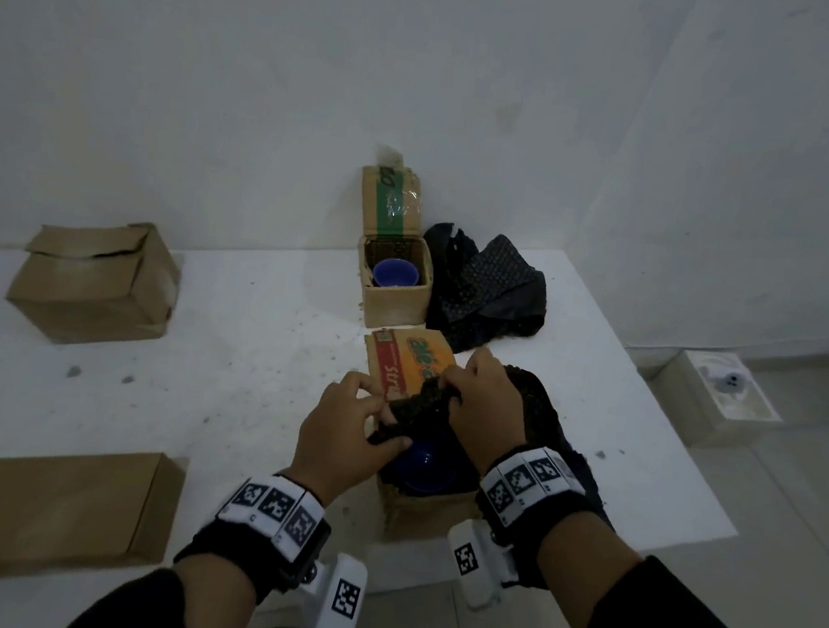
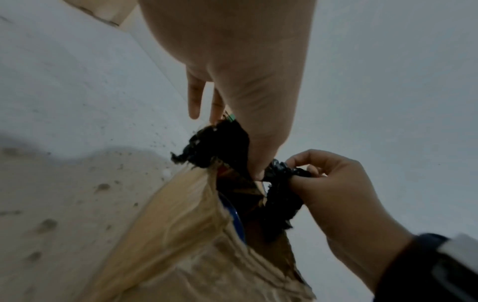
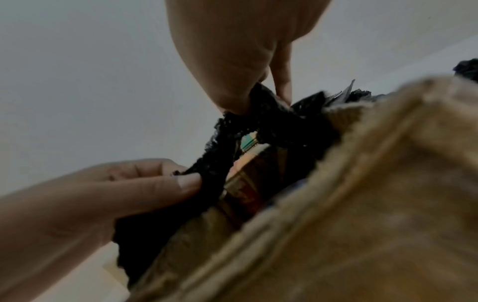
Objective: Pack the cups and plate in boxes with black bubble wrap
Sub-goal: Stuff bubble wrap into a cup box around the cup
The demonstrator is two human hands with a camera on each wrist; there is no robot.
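An open cardboard box point(image 1: 413, 511) stands at the table's near edge with a blue cup point(image 1: 420, 466) inside it. Its printed orange flap point(image 1: 410, 366) stands up behind. Black bubble wrap point(image 1: 418, 410) stretches over the box mouth. My left hand point(image 1: 356, 424) pinches its left end, and my right hand point(image 1: 480, 396) grips its right end. In the left wrist view my left hand point(image 2: 253, 143) and right hand point(image 2: 318, 177) both hold the wrap point(image 2: 222, 143) above the box point(image 2: 186, 235). In the right wrist view the wrap point(image 3: 232, 151) runs between the two hands. A second open box point(image 1: 398, 282) farther back holds another blue cup point(image 1: 395, 272).
Spare black bubble wrap point(image 1: 488, 290) lies heaped right of the far box. A closed brown box point(image 1: 96, 283) sits at the left rear and a flat brown box point(image 1: 54, 512) at the near left. The white table point(image 1: 194, 368) ends close on the right; a white object point(image 1: 718, 393) sits on the floor.
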